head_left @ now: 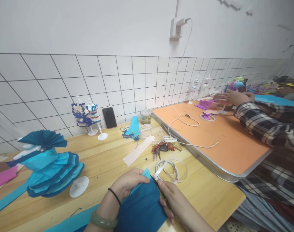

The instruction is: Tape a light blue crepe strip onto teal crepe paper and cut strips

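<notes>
My left hand (129,183) is closed on the top edge of a dark blue sheet of crepe paper (141,207) at the near edge of the wooden table (105,161). My right hand (173,199) is closed beside it on the paper's right edge, gripping a thin dark tool whose tip (153,179) shows at the paper's corner; I cannot make out what it is. A lighter blue strip (72,220) runs left under the sheet. A green bangle and a black band sit on my left wrist.
A blue paper dress figure (49,167) lies tipped at the left, its white base (78,186) beside it. Rolls of white tape (170,169), keys (162,148), a phone (109,117), a small jar (146,116) lie beyond. Another person's plaid-sleeved arm (263,119) works over an orange table (224,141).
</notes>
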Demonstrator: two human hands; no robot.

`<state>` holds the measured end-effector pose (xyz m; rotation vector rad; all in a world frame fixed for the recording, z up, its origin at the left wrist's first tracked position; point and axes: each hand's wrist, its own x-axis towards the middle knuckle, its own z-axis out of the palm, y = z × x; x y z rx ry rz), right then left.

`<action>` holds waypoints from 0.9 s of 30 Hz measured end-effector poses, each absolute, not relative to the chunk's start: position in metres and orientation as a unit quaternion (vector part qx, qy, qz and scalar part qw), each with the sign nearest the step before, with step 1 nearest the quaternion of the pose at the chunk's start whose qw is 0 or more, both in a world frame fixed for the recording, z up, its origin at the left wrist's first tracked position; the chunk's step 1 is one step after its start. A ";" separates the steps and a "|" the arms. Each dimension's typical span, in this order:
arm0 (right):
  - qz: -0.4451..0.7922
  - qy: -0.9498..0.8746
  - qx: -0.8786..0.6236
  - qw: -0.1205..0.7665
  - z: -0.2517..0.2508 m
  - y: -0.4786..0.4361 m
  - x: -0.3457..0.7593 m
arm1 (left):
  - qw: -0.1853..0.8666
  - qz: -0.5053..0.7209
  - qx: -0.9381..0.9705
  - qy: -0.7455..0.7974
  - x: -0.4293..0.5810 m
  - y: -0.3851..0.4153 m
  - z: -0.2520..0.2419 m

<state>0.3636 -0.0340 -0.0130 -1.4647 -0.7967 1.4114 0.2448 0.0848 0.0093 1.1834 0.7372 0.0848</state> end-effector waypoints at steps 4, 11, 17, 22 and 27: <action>0.567 -0.326 -0.600 0.461 -0.011 -0.035 0.363 | 0.767 0.032 0.535 0.353 0.245 0.084 0.012; 0.562 -0.325 -0.609 0.455 -0.009 -0.035 0.362 | 0.772 0.031 0.525 0.356 0.245 0.084 0.015; 0.559 -0.331 -0.611 0.452 -0.009 -0.035 0.363 | 0.778 0.029 0.517 0.355 0.244 0.085 0.014; 0.567 -0.334 -0.610 0.442 -0.004 -0.038 0.364 | 0.786 0.024 0.511 0.346 0.243 0.084 0.017; 0.574 -0.327 -0.616 0.429 -0.002 -0.036 0.367 | 0.789 0.026 0.508 0.343 0.242 0.086 0.014</action>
